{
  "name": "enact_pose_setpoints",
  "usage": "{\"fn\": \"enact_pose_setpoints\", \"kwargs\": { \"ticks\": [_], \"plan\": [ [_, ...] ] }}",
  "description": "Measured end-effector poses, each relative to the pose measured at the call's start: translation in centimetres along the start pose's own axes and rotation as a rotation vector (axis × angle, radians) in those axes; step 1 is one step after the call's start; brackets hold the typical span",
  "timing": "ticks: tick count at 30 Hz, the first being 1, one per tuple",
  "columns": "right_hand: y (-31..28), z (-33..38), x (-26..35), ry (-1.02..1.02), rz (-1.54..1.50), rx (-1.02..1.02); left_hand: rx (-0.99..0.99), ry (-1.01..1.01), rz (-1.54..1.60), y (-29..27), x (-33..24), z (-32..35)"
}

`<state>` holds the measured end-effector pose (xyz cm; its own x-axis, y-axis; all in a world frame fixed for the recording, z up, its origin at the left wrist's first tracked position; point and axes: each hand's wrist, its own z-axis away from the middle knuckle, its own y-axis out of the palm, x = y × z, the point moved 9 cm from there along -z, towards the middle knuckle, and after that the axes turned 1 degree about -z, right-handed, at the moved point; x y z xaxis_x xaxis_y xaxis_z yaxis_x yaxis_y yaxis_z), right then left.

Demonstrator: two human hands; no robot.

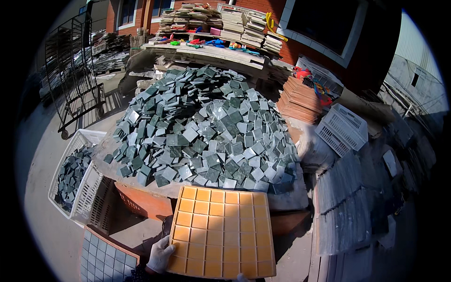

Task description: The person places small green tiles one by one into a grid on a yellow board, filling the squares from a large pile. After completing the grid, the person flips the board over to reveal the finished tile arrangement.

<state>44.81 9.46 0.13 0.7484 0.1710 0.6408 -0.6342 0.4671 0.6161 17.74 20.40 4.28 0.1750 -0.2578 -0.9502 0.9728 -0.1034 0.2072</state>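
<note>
An orange grid tray (221,230) with raised ribs dividing it into square cells is tilted up in front of me, its far edge by the heap of tiles. No tiles lie in its cells. My left hand (161,254), in a white glove, grips the tray's left edge with the thumb on the face. Of my right hand (242,278) only a gloved fingertip shows, closed over the tray's near edge; the rest is out of the picture. Beyond the tray, a big heap of small square grey-green stone tiles (206,136) covers the work table (293,199).
A white plastic crate (89,195) of tiles stands at left. Near it lies a grid tray filled with tiles (107,257). Wrapped stacks (340,211) and an empty white crate (342,129) are at right. Red-brown sheets (299,99) are piled behind; a metal rack cart (70,75) stands far left.
</note>
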Motion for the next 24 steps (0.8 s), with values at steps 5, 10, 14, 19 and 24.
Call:
{"fn": "enact_pose_setpoints", "kwargs": {
  "ticks": [5,10,14,19,24],
  "plan": [
    [-2.4,2.7,1.3,0.045,-0.054,0.089,-0.050,-0.039,-0.012,-1.6,2.3,1.4],
    [-8.9,-1.9,-2.1,0.105,0.566,0.153,-0.044,-0.013,0.034,-1.2,1.5,-3.1],
    [-7.2,-0.6,-4.4,0.805,0.097,-0.034,-0.076,-0.059,-0.230,-3.1,2.5,-3.1],
    [-5.8,-0.2,0.6,0.981,0.536,0.474,-0.021,-0.064,-0.881,-4.1,-0.6,-6.0],
    [8.9,-17.6,16.5,-0.148,1.241,0.459,-0.282,0.644,-1.342,-2.2,-12.8,-18.1]
  ]
}}
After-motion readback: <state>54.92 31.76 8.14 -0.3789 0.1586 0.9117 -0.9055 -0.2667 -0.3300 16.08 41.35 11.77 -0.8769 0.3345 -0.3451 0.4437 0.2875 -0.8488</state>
